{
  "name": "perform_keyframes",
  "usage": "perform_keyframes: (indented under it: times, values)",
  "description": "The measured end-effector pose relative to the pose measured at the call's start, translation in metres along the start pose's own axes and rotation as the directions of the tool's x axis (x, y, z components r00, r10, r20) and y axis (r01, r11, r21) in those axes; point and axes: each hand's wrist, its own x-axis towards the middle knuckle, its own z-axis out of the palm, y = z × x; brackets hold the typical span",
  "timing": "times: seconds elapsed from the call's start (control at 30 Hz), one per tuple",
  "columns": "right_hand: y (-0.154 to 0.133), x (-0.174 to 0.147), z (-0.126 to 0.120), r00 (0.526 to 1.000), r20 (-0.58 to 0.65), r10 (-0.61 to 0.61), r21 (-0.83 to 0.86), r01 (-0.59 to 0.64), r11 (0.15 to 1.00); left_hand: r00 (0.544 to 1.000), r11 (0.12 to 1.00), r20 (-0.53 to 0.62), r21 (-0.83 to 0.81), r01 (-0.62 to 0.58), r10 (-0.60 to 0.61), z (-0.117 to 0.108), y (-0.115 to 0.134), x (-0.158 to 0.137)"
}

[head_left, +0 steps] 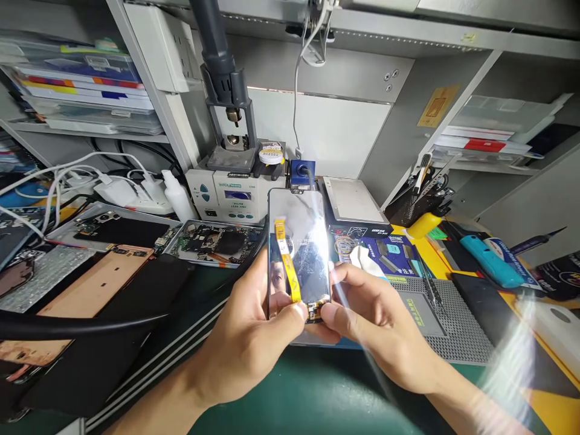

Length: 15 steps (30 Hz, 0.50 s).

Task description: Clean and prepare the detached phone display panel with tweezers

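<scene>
A phone screen is held up in front of me, its shiny back facing me. A yellow flex cable runs along its left half, and small connectors show at the bottom edge. My left hand is closed round the lower left side, thumb pressed near the cable's lower end. On the lower right, my right hand grips the edge, its thumb at the bottom corner by the connectors. The fingers behind the screen are partly hidden.
Behind stands a soldering station. Opened phone parts lie left, with a black cable crossing in front. At right are a grey perforated mat, tweezers and a teal tool. A green mat lies beneath.
</scene>
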Motion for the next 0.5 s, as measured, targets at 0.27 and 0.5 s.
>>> perform_keyframes:
  times: [0.27,0.5]
  values:
    - [0.0001,-0.001,-0.0002,0.999,-0.025,0.037,0.006,-0.037,0.999,0.999,0.998,-0.04,0.06,0.016,-0.013,0.0011,-0.0043,-0.0018]
    - [-0.0007,0.0,0.0004,1.0,-0.023,0.0,-0.019,0.0,1.0,0.997,0.989,-0.081,0.143,0.023,-0.012,0.0015,-0.0022,-0.0049]
